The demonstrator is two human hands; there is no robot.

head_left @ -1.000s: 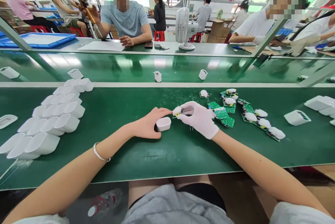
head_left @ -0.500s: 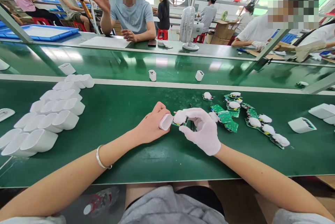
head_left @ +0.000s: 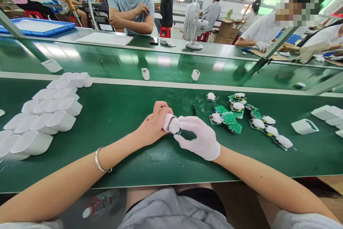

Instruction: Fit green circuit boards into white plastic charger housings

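While the left hand (head_left: pixel 153 126) grips the white casing (head_left: pixel 167 122) above the table (head_left: pixel 120 114), the gloved right hand (head_left: pixel 199 138) pinches the capped board (head_left: pixel 174 126) at its mouth, apparently part-inserted. Squareness before pressing is advisable.

Open green bench (head_left: pixel 120 114) between stacked white shells (head_left: pixel 43 114) and circuit boards (head_left: pixel 230 118).

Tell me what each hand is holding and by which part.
Left hand wraps the white shell around its closed end. Gloved right hand pinches the board's white cap at the shell's mouth.
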